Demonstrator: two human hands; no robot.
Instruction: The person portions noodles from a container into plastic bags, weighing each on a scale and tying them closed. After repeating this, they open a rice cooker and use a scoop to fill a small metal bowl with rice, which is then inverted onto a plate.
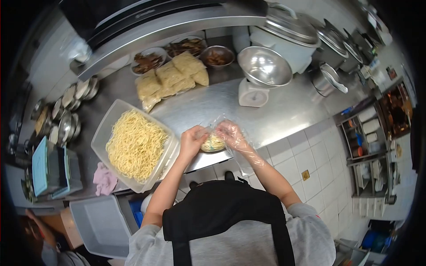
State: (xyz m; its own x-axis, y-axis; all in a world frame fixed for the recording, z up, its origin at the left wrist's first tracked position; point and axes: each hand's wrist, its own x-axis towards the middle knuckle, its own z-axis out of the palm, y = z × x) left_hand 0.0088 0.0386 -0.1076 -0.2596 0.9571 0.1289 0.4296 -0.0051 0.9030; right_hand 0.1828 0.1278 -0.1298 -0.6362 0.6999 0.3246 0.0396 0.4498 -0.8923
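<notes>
A clear plastic bag with noodles in it [213, 144] is at the counter's front edge, between my two hands. My left hand [193, 139] has its fingers closed on the left side of the bag's mouth. My right hand [230, 134], covered by loose clear plastic that reaches up the forearm, has bent fingers closed at the bag's right side. Left of my left hand stands a large translucent tub [100, 141] filled with loose yellow noodles [135, 145]. Behind it, several filled bags of noodles [171, 79] lie piled together.
A steel bowl [265, 66] sits on a white dial scale [253, 94]. Bowls of dark food [147, 62] line the back. A pink cloth [105, 179] lies by the tub; a grey bin [98, 226] is below. Another person [42, 232] shows at lower left.
</notes>
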